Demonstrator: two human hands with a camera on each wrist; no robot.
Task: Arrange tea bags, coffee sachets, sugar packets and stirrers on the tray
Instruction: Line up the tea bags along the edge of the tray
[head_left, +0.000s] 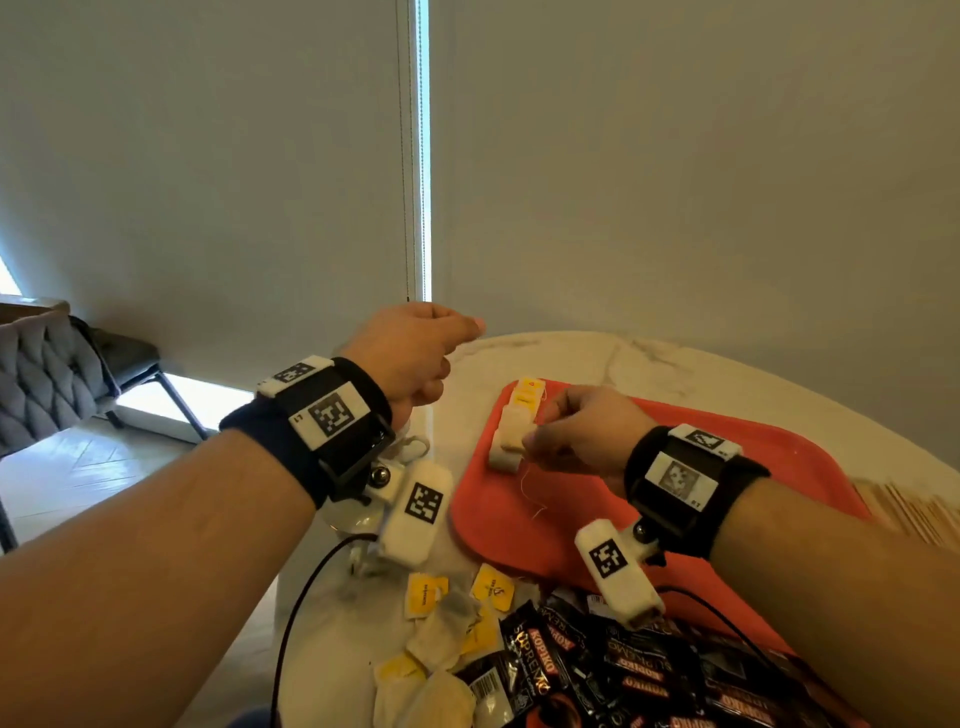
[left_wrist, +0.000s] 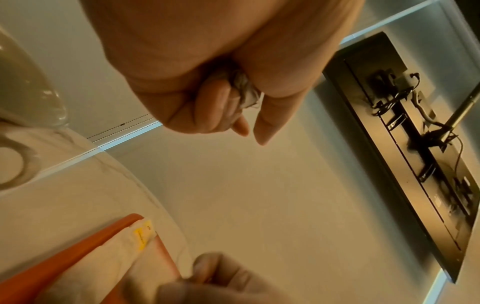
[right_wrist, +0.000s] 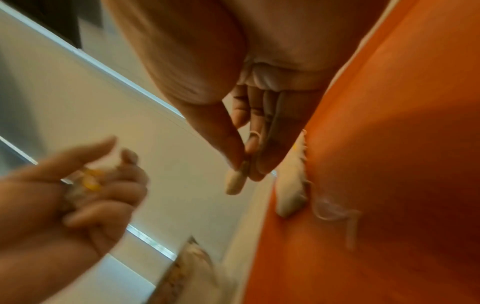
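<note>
While the right hand (head_left: 582, 431) hovered over the far left part of the red tray (head_left: 779, 467), its thumb and forefinger were pinched narrowly on a small pale thing, which the right wrist view showed as a rounded pale end poking out below the fingertips (right_wrist: 235, 162). It looked like a tea bag or its folded corner, though the blur left that uncertain. Just left of that hand, a short row of tea bags (head_left: 511, 436) lay on the tray, overlapping one another, with yellow tags at the far end and a loose thread trailing toward the near side.

The left hand (head_left: 415, 358) was raised above the marble table (head_left: 675, 364), left of the tray, its fingers curled round a crumpled bunch of tea bags (left_wrist: 242, 92); yellow tags showed in its palm in the right wrist view.

More tea bags lay loose in a heap (head_left: 441, 639) on the table at the near left, touching a pile of dark coffee sachets (head_left: 623, 675) that spread over the tray's near edge. Pale stirrers (head_left: 914, 514) lay at the tray's right edge.

The bags would probably handle as very light, soft and limp things of thin paper that could tear, with threads apt to tangle or drag a neighbour out of line. A gentle pinch on the bag's body or top fold seemed better than lifting by the thread, which would let it swing.
</note>
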